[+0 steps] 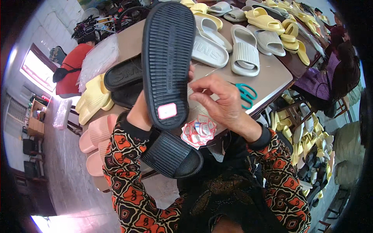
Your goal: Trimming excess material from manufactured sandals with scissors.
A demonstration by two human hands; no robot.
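Observation:
My left hand (139,115) grips a black slide sandal (169,58), held up with its ribbed sole toward me. The thumb side is at the sole's left edge, and fingertips show past its right edge. A white sticker with a pink border (167,111) sits near the sole's lower end. Just right of the sole, my right hand (222,100) is closed in a pinch; whatever it holds is too small to make out. Below it lies a pile of red-and-white stickers (199,131). Another black slide (173,155) rests sole down near my body.
Teal-handled scissors (247,95) lie on the table (272,75) beyond my right wrist. Grey slides (245,50) and yellow slides (265,20) crowd the far side; pink slides (97,134) sit left. More slides heap at right. A person in red (75,64) and others are nearby.

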